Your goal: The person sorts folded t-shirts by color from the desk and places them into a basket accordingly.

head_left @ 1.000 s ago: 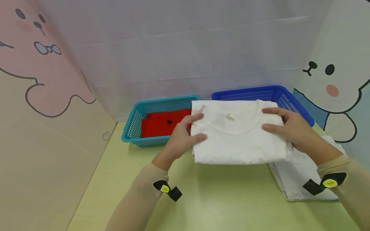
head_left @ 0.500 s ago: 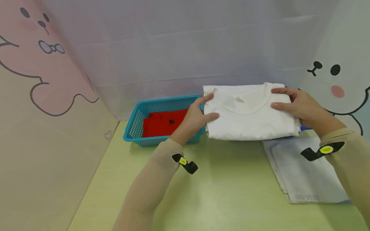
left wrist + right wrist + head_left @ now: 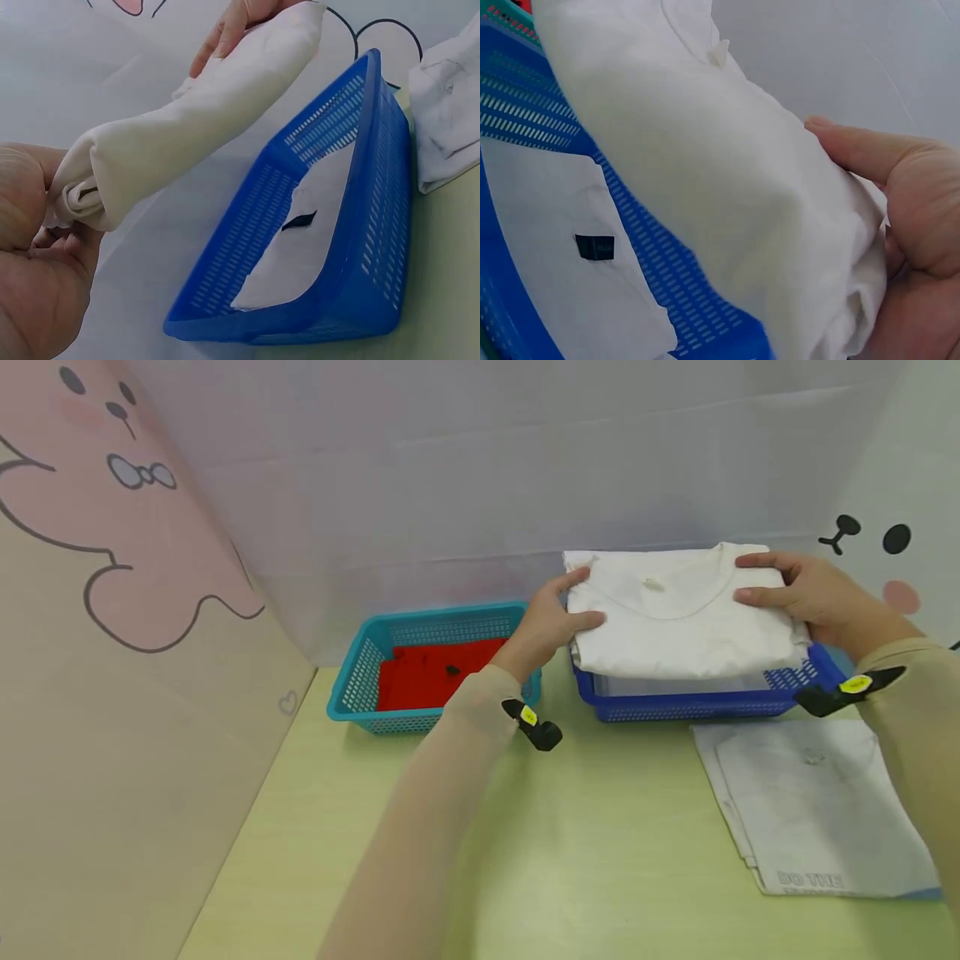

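Note:
A folded white T-shirt with a round neckline and a small pale label is held level over the blue basket. My left hand grips its left edge, and my right hand grips the right edge, thumbs and fingers on either side of the cloth. In the left wrist view the shirt's rolled end shows beside my palm, above the basket. Inside the basket lies another white folded garment with a dark label. The right wrist view shows the shirt sagging between basket and hand.
Left of the blue basket stands a teal basket with a folded red garment in it. At the right, another folded white shirt with faint print lies on the pale green table. A white cloth wall rises behind.
Both hands have carried the folded white T-shirt away from me and to the right, up over the blue basket. The head view has shifted slightly. Both grips stay the same.

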Available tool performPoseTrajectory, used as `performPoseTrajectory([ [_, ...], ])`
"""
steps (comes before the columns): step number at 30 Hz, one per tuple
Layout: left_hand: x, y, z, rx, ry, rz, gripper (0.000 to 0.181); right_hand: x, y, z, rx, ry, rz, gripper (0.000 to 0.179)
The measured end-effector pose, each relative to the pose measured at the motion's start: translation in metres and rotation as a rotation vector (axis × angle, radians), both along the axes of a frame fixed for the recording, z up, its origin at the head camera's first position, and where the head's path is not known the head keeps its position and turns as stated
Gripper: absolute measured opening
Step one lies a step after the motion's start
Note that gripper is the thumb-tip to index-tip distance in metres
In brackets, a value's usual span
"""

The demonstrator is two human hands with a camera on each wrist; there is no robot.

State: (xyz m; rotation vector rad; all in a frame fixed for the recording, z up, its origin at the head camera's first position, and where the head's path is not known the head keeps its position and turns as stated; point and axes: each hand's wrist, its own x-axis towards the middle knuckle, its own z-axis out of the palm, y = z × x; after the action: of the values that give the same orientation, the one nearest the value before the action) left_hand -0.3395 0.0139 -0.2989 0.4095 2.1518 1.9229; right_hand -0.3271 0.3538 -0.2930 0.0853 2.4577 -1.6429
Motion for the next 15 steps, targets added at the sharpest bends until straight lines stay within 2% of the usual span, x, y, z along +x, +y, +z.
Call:
performPoseTrajectory([
  [3,-0.015,0.013,-0.008,0.005,-0.015,0.032,0.073,-0.009,0.008,-0.001,-0.009,-0.010,-0.009,0.067],
  [6,-0.023,0.026,-0.016,-0.005,-0.004,0.053,0.074,-0.014,0.018,-0.004,-0.002,-0.021,-0.026,0.069],
  [10,-0.026,0.039,-0.027,-0.041,0.000,0.052,0.075,-0.015,0.030,-0.011,0.048,-0.044,-0.046,0.074],
  [15,-0.025,0.048,-0.041,-0.072,-0.007,0.061,0.073,-0.013,0.037,-0.023,0.101,-0.068,-0.034,0.079],
])
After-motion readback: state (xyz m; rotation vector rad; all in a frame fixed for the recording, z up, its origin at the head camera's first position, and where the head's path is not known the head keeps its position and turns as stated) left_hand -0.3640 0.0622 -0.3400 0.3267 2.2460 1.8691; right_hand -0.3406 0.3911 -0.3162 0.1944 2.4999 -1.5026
